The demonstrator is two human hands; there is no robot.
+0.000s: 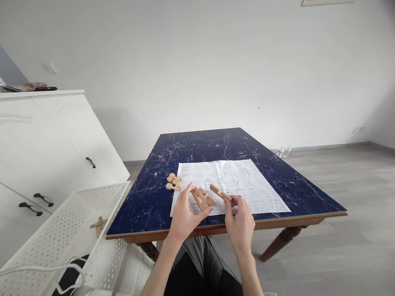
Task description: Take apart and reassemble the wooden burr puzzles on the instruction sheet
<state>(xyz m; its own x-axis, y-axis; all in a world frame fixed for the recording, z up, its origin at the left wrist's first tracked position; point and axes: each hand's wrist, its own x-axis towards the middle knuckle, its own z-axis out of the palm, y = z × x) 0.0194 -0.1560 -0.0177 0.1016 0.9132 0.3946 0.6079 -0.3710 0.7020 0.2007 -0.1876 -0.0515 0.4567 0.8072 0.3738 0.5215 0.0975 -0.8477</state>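
Three wooden pieces (195, 194) in two hands (184, 214)

- Pale grey-white wall (185, 74) fills the upper frame; a light switch (50, 68) sits at upper left, the edge of a light-coloured panel (327, 2) at the top right;
- grey baseboard (333, 145) runs along the wall's foot at right; two clear bottles (287, 151) stand near it;
- grey wood-look floor (327, 185) spreads over the right side;
- white cabinet (61, 139) with black handles (43, 200) occupies the left;
- table (197, 144) at centre has a dark blue, marble-patterned top, brown edge and turned legs (284, 242);
- light is soft and even.
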